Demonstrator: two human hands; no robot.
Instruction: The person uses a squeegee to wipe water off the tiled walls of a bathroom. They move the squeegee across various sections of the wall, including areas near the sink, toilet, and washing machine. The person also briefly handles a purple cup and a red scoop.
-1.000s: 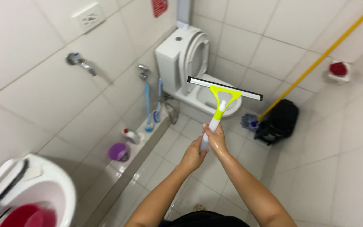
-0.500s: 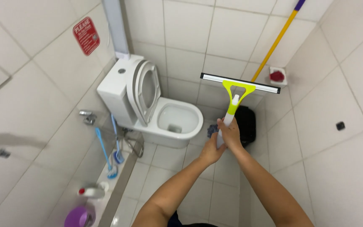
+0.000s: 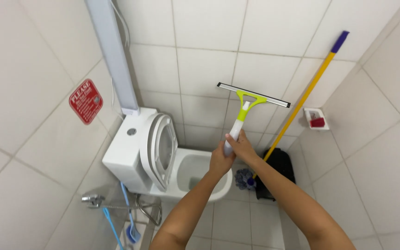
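Both my hands grip the white handle of a squeegee point(image 3: 245, 103) with a lime-green neck and a black-and-metal blade. My left hand point(image 3: 220, 160) holds the lower part of the handle, and my right hand point(image 3: 243, 146) wraps it just above. The blade is held up tilted against the white tiled back wall point(image 3: 204, 69), above the toilet bowl.
A white toilet point(image 3: 137, 155) with raised seat and lid stands below left. A yellow mop pole point(image 3: 302, 99) leans in the right corner above a black bin point(image 3: 281, 164). A red sign point(image 3: 85, 101) hangs on the left wall; a blue toilet brush point(image 3: 128, 217) and tap point(image 3: 93, 200) sit low left.
The view has swung right and up, from the left wall and sink towards the back wall. My hands, still on the squeegee, now hold its blade up at the back wall.
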